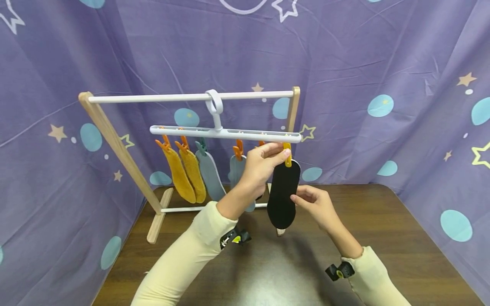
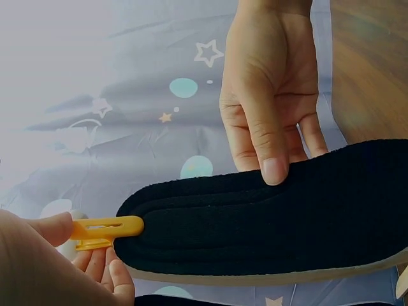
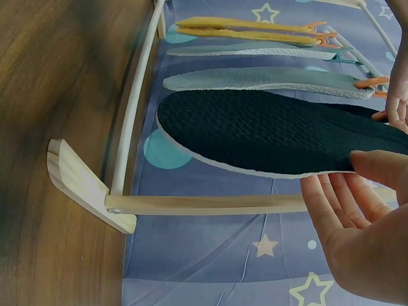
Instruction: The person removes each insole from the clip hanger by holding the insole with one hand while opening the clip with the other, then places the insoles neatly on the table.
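Note:
A black insole (image 1: 284,197) hangs at the right end of the white hanger (image 1: 229,134), its top edge in a yellow clothespin (image 1: 288,155). My left hand (image 1: 257,170) pinches that clothespin between thumb and fingers; the left wrist view shows the clothespin (image 2: 111,228) biting on the insole's rounded end. With the thumb on one face and the fingers behind, my right hand (image 3: 363,223) holds the edge of the black insole (image 3: 255,131). Part of another dark insole (image 3: 350,109) shows behind it, mostly hidden.
Two yellow insoles (image 1: 178,178) hang from orange clothespins at the left. Grey-blue insoles (image 1: 210,174) hang nearer the middle. The hanger hooks over the white rod of a wooden rack (image 1: 115,131), which stands on a brown table (image 1: 363,229) before a purple patterned curtain (image 1: 344,63).

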### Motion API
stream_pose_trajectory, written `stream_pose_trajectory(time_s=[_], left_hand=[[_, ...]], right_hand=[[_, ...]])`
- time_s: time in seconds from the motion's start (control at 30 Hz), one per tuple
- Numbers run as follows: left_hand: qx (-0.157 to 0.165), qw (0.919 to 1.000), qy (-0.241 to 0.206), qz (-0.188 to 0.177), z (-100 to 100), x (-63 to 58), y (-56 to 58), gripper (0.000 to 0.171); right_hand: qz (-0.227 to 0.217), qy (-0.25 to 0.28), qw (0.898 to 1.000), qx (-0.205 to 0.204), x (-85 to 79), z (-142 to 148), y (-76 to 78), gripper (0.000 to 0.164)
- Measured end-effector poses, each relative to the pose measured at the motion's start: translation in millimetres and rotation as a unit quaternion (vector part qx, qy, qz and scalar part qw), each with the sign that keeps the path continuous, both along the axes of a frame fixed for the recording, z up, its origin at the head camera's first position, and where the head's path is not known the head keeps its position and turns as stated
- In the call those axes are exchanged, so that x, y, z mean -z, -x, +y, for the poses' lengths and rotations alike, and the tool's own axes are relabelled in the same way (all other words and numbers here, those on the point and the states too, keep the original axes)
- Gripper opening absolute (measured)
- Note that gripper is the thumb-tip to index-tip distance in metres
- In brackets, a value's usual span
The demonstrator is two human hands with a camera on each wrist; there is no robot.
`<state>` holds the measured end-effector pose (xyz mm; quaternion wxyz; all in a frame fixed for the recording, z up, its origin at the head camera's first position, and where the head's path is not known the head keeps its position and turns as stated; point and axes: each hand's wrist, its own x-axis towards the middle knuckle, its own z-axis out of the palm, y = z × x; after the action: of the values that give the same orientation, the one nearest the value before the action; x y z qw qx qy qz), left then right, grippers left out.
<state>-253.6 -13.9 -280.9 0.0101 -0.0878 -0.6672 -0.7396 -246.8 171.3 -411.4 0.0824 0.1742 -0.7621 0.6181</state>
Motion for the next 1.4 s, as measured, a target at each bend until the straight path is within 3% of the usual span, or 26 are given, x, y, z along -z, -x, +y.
stream_pose_trajectory(time_s=[1.07, 1.4], left_hand=[[0.013, 0.9998, -0.015, -0.003, 2.5, 3.3, 2.4, 0.033], [0.001, 0.9999, -0.010, -0.001, 3.5, 3.5, 0.9, 0.032]], right_hand=[[-0.005, 0.011, 1.000, -0.019, 2.9, -1.1, -4.2, 0.022], [0.011, 0.002, 1.000, -0.012, 3.1, -1.6, -4.9, 0.020]])
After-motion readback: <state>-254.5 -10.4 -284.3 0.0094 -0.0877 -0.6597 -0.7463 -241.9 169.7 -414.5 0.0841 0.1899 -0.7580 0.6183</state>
